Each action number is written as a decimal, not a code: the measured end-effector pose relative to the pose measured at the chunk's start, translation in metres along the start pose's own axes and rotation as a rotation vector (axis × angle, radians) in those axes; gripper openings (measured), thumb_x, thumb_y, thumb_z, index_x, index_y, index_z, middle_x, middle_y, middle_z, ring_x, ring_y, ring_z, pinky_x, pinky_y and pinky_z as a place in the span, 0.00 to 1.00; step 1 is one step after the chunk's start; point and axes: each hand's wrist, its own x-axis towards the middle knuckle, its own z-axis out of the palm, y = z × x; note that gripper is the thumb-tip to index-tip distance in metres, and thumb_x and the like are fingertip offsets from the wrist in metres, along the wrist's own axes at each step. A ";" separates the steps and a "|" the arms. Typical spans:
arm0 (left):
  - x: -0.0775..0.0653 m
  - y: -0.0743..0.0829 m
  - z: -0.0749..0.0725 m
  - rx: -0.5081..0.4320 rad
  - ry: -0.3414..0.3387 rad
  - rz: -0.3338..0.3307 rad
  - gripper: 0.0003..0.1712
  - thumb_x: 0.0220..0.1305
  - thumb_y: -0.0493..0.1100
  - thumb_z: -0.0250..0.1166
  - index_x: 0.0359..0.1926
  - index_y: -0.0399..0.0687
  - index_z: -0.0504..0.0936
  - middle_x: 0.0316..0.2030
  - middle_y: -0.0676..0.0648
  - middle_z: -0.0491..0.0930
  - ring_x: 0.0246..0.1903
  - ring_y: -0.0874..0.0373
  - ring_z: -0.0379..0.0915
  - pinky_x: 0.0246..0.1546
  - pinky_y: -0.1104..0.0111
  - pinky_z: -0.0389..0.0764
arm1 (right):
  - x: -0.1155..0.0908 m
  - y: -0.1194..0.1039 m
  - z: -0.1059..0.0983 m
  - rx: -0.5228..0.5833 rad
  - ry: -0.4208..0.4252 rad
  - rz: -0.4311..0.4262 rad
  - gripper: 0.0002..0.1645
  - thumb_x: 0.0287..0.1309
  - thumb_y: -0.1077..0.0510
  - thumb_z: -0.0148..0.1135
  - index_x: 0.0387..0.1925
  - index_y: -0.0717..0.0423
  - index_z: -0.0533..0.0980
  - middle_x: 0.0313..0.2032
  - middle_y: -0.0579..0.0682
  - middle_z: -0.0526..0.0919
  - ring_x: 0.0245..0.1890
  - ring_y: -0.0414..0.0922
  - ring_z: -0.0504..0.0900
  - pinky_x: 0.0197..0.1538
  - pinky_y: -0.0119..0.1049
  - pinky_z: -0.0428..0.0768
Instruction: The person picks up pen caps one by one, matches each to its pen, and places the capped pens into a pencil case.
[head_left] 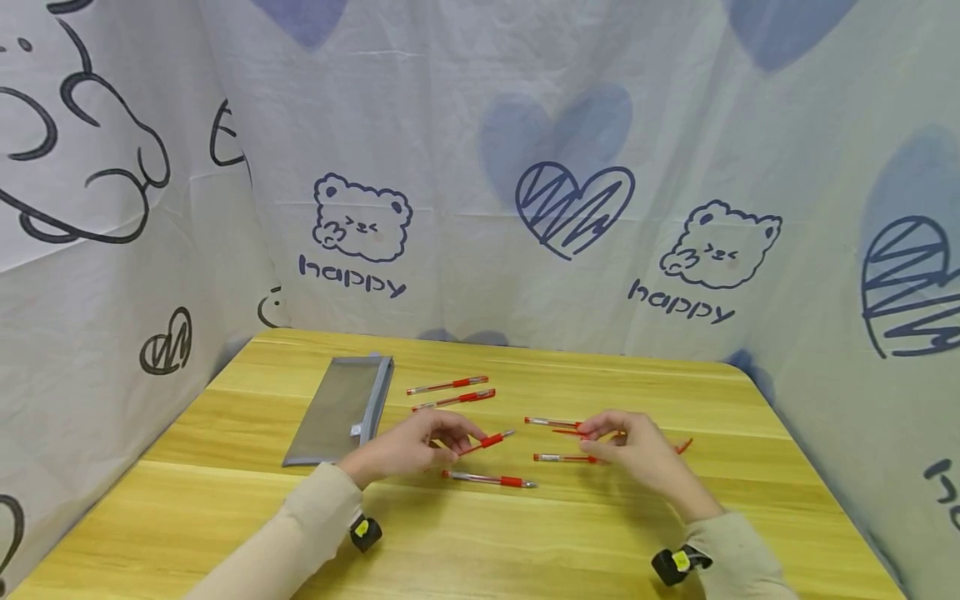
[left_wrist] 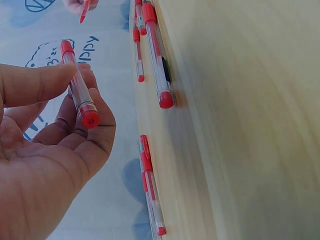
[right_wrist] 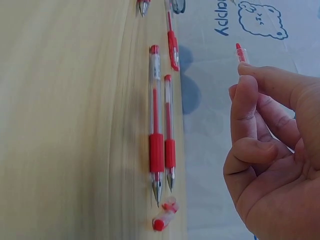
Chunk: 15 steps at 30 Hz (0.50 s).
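My left hand point(head_left: 420, 442) pinches a red pen point(left_wrist: 80, 92) between thumb and fingers, above the table. Its bare metal tip points right in the head view, while its red end plug faces the left wrist camera. Thumb and forefinger of my right hand point(head_left: 633, 446) pinch a small clear-and-red pen cap point(right_wrist: 241, 54); most of it is hidden by the fingers. Below the right hand lie two uncapped pens, the nearer pen point(right_wrist: 156, 115) beside the farther pen point(right_wrist: 169, 120). Another uncapped pen point(head_left: 487, 479) rests in front of my left hand, tip to the right.
Two capped red pens point(head_left: 453, 400) lie farther back, left of centre. A grey zip pouch point(head_left: 333, 408) lies flat on the left of the wooden table point(head_left: 525, 550). Loose pen caps point(right_wrist: 162, 220) lie near the pen tips on the right. A printed cloth hangs around the table.
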 end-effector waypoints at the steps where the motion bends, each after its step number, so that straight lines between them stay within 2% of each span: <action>1: 0.001 0.000 0.001 0.004 -0.002 0.003 0.23 0.71 0.25 0.62 0.62 0.45 0.86 0.51 0.34 0.86 0.52 0.38 0.82 0.49 0.71 0.83 | 0.000 -0.001 0.001 0.007 -0.005 -0.002 0.12 0.67 0.57 0.74 0.49 0.58 0.86 0.41 0.52 0.89 0.31 0.47 0.85 0.34 0.33 0.83; 9: 0.004 0.004 0.005 0.019 -0.013 -0.004 0.22 0.72 0.26 0.63 0.62 0.44 0.86 0.51 0.36 0.86 0.50 0.43 0.82 0.50 0.71 0.83 | -0.001 -0.006 0.008 0.068 -0.050 -0.045 0.15 0.67 0.58 0.73 0.50 0.61 0.85 0.42 0.54 0.88 0.34 0.52 0.89 0.41 0.41 0.89; 15: 0.005 0.008 0.008 0.012 -0.030 -0.006 0.20 0.73 0.27 0.63 0.62 0.43 0.86 0.50 0.35 0.86 0.49 0.44 0.82 0.50 0.69 0.83 | 0.000 -0.009 0.012 0.081 -0.068 -0.064 0.14 0.68 0.58 0.73 0.51 0.61 0.84 0.41 0.55 0.88 0.34 0.55 0.90 0.40 0.42 0.89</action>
